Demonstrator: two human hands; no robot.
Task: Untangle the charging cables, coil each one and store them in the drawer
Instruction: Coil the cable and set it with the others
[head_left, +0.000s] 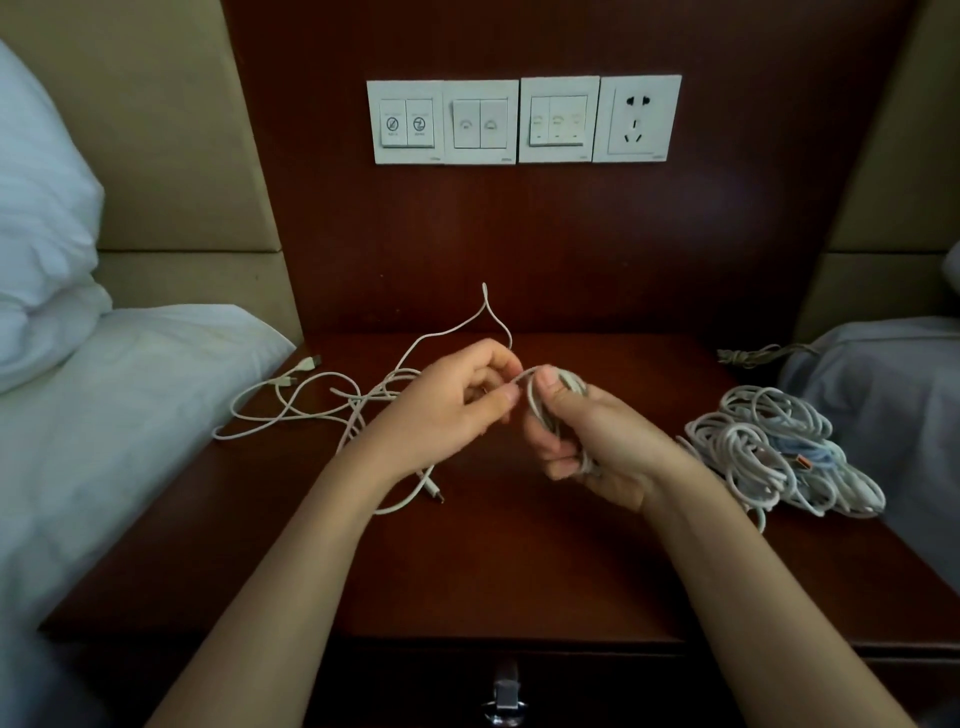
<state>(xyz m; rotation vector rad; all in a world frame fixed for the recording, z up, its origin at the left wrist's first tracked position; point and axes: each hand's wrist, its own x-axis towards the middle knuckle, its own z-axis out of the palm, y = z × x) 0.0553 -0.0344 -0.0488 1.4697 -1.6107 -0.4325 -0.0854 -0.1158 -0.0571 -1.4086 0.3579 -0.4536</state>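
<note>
My right hand grips a small coil of white cable above the middle of the nightstand, thumb pressed on top of it. My left hand pinches the free strand of that cable right beside the coil. The strand arches up behind my hands. Loose tangled white cables lie on the wood to the left, with plugs near the bed edge. A pile of coiled white and pale blue cables sits at the right. The drawer front with its metal handle is shut below.
A white pillow and sheet border the nightstand on the left, grey bedding on the right. A dark cord lies at the back right. Wall switches and a socket sit on the panel behind.
</note>
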